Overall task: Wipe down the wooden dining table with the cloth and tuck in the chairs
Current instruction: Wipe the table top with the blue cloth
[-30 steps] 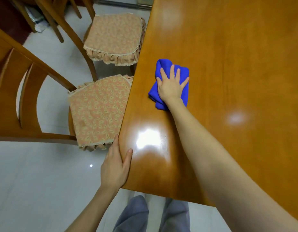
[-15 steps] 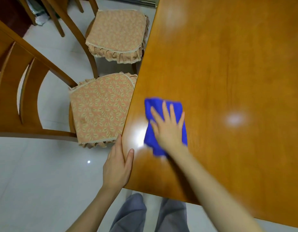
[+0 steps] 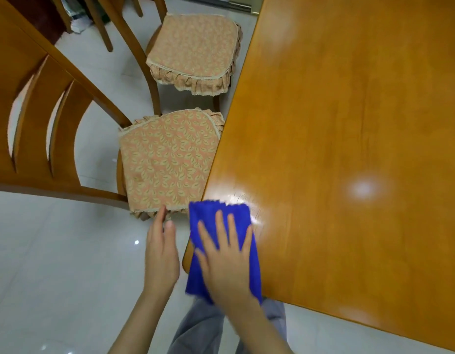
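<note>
Glossy wooden tabletop [image 3: 349, 123] fills the view from twelve to five o'clock, with pale tiled floor [image 3: 55, 251] beside it. Wiping is the step in hand. The blue cloth [image 3: 206, 213] sits on the tabletop's seven o'clock corner, spilling over the edge. The right hand [image 3: 226, 267] presses it flat, grip apart, fingers spread. The left hand [image 3: 161, 254] hovers just beside that corner, fingers straight, holding nothing. Next, I'd say, comes a sweep onto fresh wood. The near chair [image 3: 167, 159] at nine o'clock and the far chair [image 3: 193, 47] at eleven stand untucked.
</note>
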